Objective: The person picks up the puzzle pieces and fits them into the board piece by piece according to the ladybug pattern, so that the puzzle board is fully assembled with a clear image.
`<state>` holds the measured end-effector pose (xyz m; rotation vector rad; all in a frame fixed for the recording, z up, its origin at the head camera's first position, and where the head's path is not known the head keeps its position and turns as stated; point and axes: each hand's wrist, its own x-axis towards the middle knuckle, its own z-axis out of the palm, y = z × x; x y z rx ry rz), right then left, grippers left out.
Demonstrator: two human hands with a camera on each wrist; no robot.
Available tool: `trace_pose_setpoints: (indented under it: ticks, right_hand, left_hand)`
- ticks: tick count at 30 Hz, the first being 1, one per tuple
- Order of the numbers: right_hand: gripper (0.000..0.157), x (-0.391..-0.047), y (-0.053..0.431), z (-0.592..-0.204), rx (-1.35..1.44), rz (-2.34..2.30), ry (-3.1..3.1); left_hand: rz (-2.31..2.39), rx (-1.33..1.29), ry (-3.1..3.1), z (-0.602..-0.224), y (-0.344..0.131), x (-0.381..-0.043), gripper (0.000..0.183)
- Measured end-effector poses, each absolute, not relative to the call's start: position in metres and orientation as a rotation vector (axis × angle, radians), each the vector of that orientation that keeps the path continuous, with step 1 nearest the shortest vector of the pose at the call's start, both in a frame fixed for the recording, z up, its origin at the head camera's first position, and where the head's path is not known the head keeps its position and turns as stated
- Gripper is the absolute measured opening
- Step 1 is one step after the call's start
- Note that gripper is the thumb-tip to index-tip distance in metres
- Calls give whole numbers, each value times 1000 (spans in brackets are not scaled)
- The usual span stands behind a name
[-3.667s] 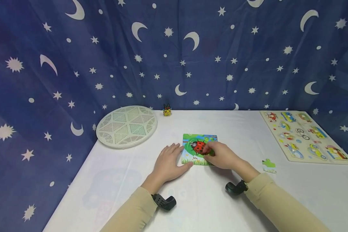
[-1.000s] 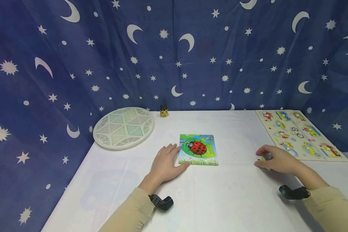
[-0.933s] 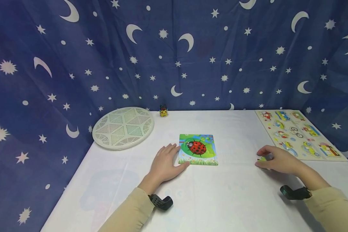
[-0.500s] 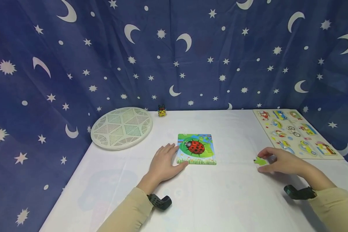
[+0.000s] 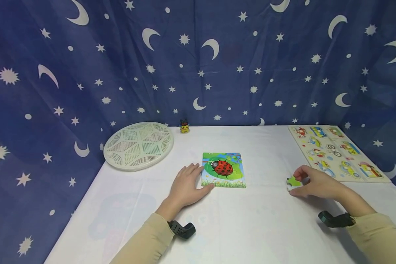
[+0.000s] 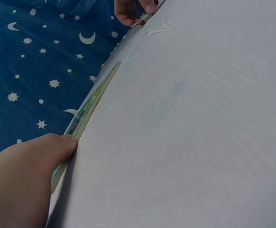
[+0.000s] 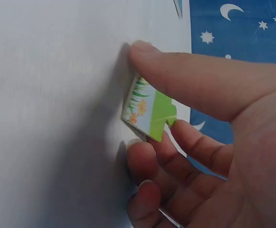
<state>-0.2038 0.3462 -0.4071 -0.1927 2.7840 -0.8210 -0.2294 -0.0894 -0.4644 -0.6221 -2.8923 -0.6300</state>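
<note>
A square ladybug jigsaw puzzle (image 5: 222,169) lies on the white table in the head view. My left hand (image 5: 185,186) rests at its left side, fingers extended along the edge and thumb at the near edge. In the left wrist view that thumb (image 6: 57,146) meets the board's edge. To the right, my right hand (image 5: 318,185) pinches a loose puzzle piece (image 5: 293,183) between thumb and fingers. The right wrist view shows the piece (image 7: 149,110) tilted close to the tabletop, with green, white and orange flowers printed on it; the thumb covers part of it.
A round pale lattice tray (image 5: 138,146) lies at the back left. Beside it stands a small yellow figurine (image 5: 184,126). A wooden vehicle puzzle board (image 5: 338,152) occupies the back right, just behind my right hand. A dark blue star-and-moon curtain (image 5: 198,73) hangs behind the table.
My right hand has left the ladybug puzzle, moved right and taken hold of the loose piece, which has turned in the fingers. My left hand has stayed at the puzzle's left side.
</note>
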Motion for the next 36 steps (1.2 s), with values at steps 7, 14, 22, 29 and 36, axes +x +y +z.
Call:
trace_pose_setpoints:
  ticks: [7, 14, 22, 29, 36]
  right_hand:
    - [70, -209, 330, -409, -201, -848, 2787]
    - [70, -213, 313, -408, -232, -842, 2783]
    - [70, -217, 291, -408, -231, -884, 2769]
    - [65, -220, 278, -410, -262, -912, 2765]
    - [65, -222, 264, -415, -273, -902, 2789]
  left_hand:
    - [-640, -611, -2892, -466, -89, -230, 80]
    - [-639, -611, -2893, -466, -89, -231, 80]
    - [-628, -613, -2888, -468, -89, -232, 80]
    - [-627, -614, -2876, -468, -88, -231, 80]
    - [-627, -608, -2883, -468, -88, -230, 80]
